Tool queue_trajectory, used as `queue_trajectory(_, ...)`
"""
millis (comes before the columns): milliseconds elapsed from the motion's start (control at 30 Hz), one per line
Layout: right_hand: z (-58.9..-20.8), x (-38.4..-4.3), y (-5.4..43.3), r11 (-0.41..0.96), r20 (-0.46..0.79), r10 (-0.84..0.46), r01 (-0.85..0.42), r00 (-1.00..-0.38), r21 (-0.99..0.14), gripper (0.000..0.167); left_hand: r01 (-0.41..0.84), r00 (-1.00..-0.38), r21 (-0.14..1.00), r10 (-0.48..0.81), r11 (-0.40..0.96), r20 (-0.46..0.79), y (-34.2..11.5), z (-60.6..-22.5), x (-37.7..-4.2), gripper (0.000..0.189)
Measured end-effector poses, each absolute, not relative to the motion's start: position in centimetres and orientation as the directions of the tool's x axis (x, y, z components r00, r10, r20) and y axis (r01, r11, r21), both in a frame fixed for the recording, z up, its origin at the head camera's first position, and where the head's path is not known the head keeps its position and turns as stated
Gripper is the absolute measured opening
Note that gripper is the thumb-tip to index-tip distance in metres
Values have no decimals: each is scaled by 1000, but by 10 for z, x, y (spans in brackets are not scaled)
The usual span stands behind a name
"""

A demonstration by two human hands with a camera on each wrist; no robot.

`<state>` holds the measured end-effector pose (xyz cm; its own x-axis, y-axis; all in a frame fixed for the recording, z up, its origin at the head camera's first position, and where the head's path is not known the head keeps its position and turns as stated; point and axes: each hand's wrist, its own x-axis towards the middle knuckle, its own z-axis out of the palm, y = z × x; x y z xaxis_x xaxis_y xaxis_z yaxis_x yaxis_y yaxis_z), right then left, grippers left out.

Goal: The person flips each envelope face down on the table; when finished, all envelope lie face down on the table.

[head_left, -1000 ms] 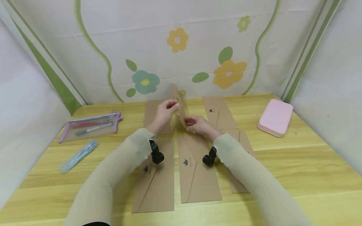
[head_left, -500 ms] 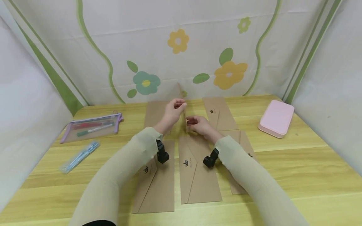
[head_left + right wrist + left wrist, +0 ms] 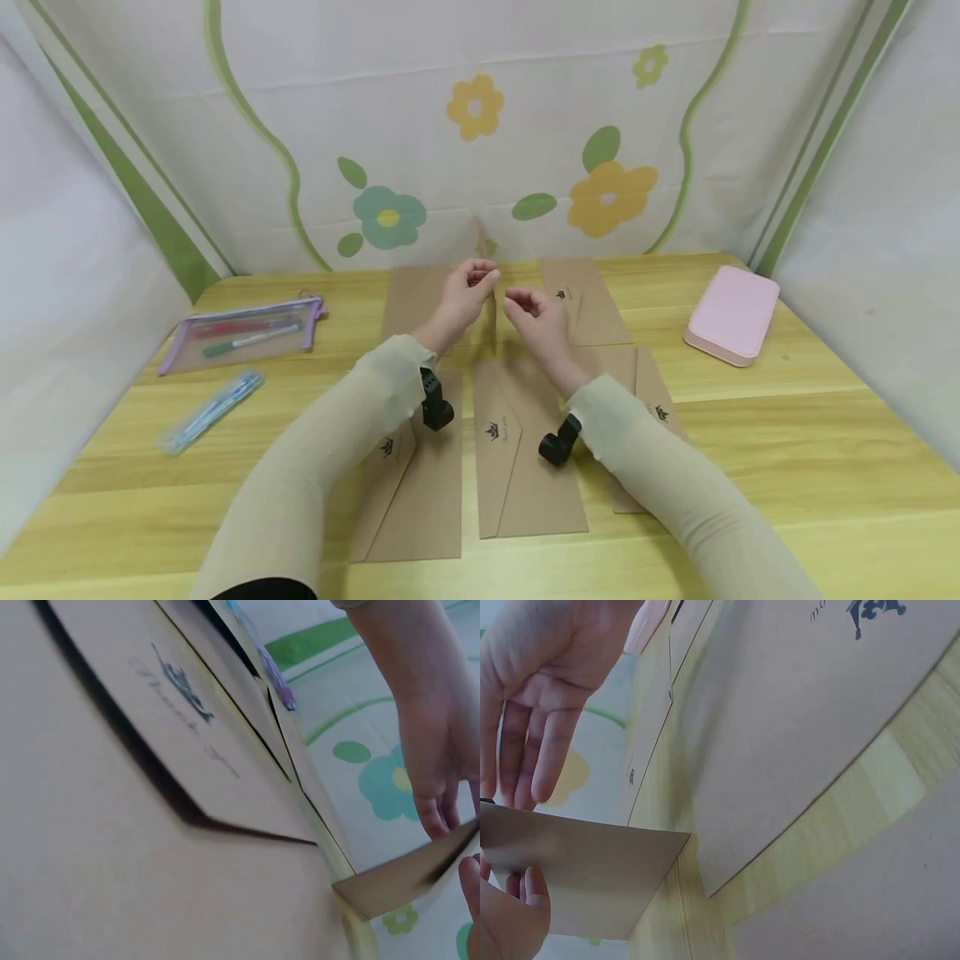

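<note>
A brown kraft envelope [image 3: 491,323] stands up from the table, seen nearly edge-on in the head view. My left hand [image 3: 467,293] pinches it by its side; the left wrist view shows the same envelope [image 3: 592,874] from its broad face. Just right of it is my right hand [image 3: 542,327], apart from the envelope in the head view, its fingers loosely bent with nothing between them. Flat around the hands lie more envelopes: one back left [image 3: 414,293], one back right [image 3: 597,310], one front left [image 3: 429,492] and one front middle [image 3: 543,483] with a crown print.
Another envelope [image 3: 651,387] lies partly under the right forearm. On the left are a mesh pencil pouch [image 3: 247,333] with pens and a clear packet [image 3: 212,410] of blue pens. A pink case [image 3: 733,312] sits far right. A flowered curtain [image 3: 480,167] hangs behind the table.
The held envelope has turned until edge-on, and my left hand has shifted right with it. My right hand has let go of its lower edge and moved slightly right and up.
</note>
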<state>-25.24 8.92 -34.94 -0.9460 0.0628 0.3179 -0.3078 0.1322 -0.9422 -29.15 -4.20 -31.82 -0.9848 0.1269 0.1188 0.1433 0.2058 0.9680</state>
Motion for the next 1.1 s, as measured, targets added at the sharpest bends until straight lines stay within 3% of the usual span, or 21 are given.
queue_trajectory(133,-353,-250,83,206,411,53,-392,-910,-896,23,146,-986,969,116,200,124,-39,-320,-291,27)
queue_trajectory(600,-358,-250,77,364,544,82,-483,-835,-797,10,142,-986,978,114,153,126,-36,-321,-291,28)
queue_trajectory(867,-358,-248,79,427,570,112,-479,-814,-767,11,176,-973,979,170,102,157,-36,-326,-291,34)
queue_trajectory(1100,-354,-248,84,409,524,236,-405,-819,-818,10,229,-950,973,228,39,214,-32,-328,-290,36)
